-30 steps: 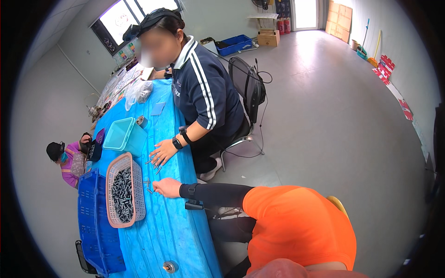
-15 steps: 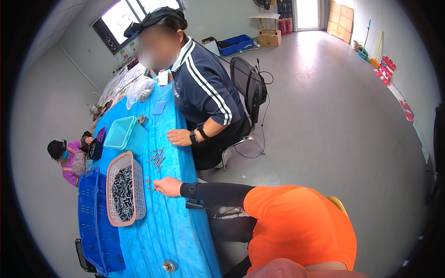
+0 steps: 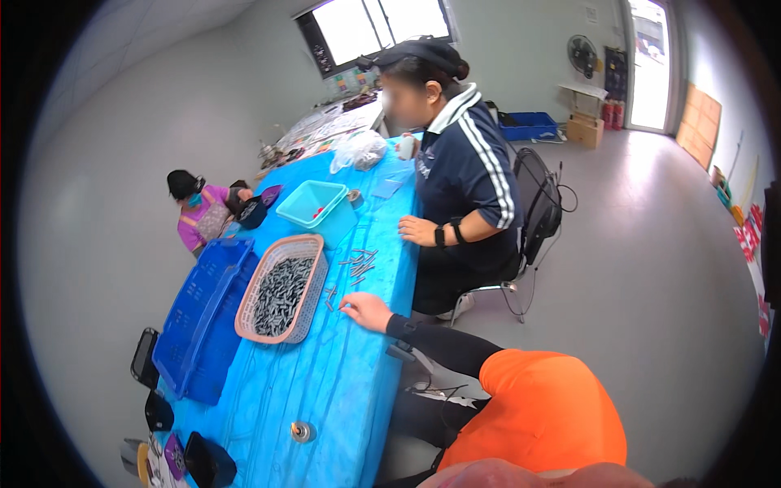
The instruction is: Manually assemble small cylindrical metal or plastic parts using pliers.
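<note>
My right hand [image 3: 365, 311], in a black sleeve with a device at the wrist, rests near the table's edge. Its fingers are curled together; whatever is between the tips is too small to make out. Just beyond the fingertips lie a few short dark-grey pieces [image 3: 330, 299]. A looser group of similar slim pieces [image 3: 358, 265] is spread a little farther off. A pink plastic basket [image 3: 316, 313], full of short grey-black cylindrical pieces [image 3: 282, 297], stands to the left of the hand. My left hand is out of view.
Left of the basket is a blue crate [image 3: 203, 305]; beyond, a turquoise bin [image 3: 317, 203]. A small round silver container [image 3: 302, 431] and a black bin [image 3: 209, 462] stand nearby. A co-worker in navy [image 3: 468, 179] sits along this edge, another in purple [image 3: 207, 213] opposite.
The view has swung, so the table and people shift toward the right and more of the table's near left comes in. My right hand stays beside the small pieces.
</note>
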The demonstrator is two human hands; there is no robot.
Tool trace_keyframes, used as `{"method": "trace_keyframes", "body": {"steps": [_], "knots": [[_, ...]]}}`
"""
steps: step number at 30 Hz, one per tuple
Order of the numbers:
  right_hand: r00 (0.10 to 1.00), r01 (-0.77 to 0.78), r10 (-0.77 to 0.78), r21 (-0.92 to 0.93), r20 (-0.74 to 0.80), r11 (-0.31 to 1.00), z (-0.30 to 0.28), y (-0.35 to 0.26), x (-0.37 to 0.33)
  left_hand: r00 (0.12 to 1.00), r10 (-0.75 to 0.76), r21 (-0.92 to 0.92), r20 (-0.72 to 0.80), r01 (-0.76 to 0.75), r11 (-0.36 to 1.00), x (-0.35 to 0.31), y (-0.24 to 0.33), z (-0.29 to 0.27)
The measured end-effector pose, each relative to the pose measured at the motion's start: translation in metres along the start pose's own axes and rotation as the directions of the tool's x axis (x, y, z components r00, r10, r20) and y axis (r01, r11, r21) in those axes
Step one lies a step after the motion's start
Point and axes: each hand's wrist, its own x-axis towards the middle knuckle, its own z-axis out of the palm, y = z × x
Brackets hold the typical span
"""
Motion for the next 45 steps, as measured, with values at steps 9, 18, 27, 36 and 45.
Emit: {"method": "trace_keyframes", "body": {"steps": [9, 18, 27, 36, 45], "knots": [[0.793, -0.561, 0.174, 0.588, 0.584, 0.583, -0.016, -0.104, -0.098, 0.925, 0.219, -0.208, -0.31, -0.291, 0.934, -0.034, -0.016, 0.048], [0.518, -0.691, -0.264, 0.58, 0.814, 0.432, -0.022, -0.167, -0.143, 0.973, 0.231, -0.165, -0.012, -0.23, 0.959, -0.048, 0.008, 0.11], [0.42, -0.579, -0.373, 0.561, 0.827, 0.591, -0.006, -0.18, -0.159, 0.973, 0.228, -0.146, 0.021, -0.223, 0.964, -0.046, 0.007, 0.101], [0.376, -0.8, 0.02, 0.314, 0.926, 0.511, -0.003, -0.182, -0.167, 0.959, 0.273, -0.013, -0.077, -0.275, 0.961, -0.039, 0.0, 0.102], [0.44, -0.785, 0.051, 0.357, 0.896, 0.506, 0.001, -0.182, -0.171, 0.955, 0.279, 0.077, -0.101, -0.272, 0.959, -0.038, 0.0, 0.104]]}}
